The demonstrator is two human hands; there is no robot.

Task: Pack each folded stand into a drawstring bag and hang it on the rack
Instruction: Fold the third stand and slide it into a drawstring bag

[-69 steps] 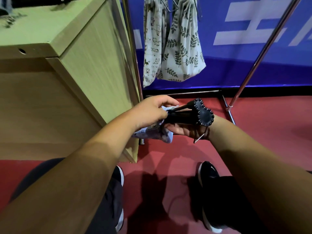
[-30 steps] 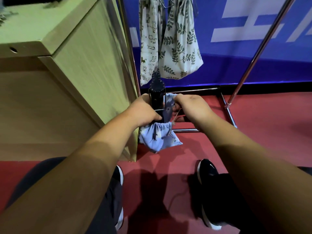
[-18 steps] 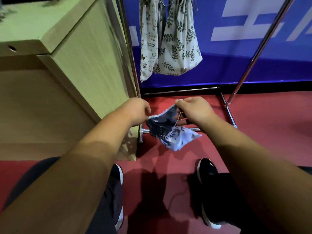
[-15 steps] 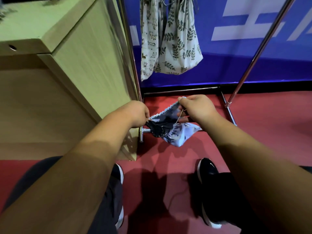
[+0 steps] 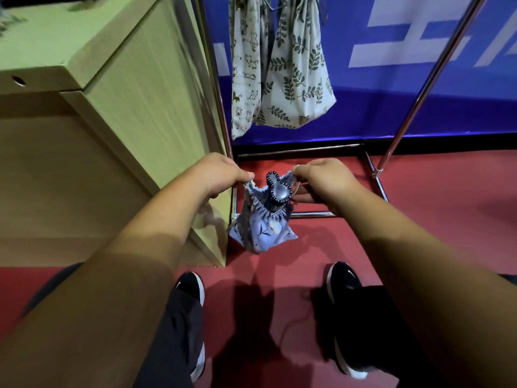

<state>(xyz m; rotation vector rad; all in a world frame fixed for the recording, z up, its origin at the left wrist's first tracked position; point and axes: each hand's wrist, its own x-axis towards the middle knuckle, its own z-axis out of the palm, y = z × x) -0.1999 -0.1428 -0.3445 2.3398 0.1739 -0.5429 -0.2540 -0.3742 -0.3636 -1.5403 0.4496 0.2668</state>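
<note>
A small blue patterned drawstring bag (image 5: 263,231) hangs between my hands above the red floor. The black folded stand (image 5: 277,189) sits inside it, its round ridged end poking out of the gathered mouth. My left hand (image 5: 221,173) pinches the bag's left drawstring and my right hand (image 5: 321,177) pinches the right one, both pulled apart. Two filled cream bags, one with a cat print (image 5: 246,68) and one with a leaf print (image 5: 299,68), hang on the chrome rack (image 5: 436,63) behind.
A light wooden cabinet (image 5: 117,113) stands close on the left, touching the rack's left upright (image 5: 212,74). The rack's base bars (image 5: 310,215) lie on the floor just beyond the bag. A blue banner wall is behind. My two black shoes are below.
The stand went from lying across my hands to standing in the bag. The bag's mouth, wide open half a second ago, is now gathered tight around the stand as my hands pull the strings apart.
</note>
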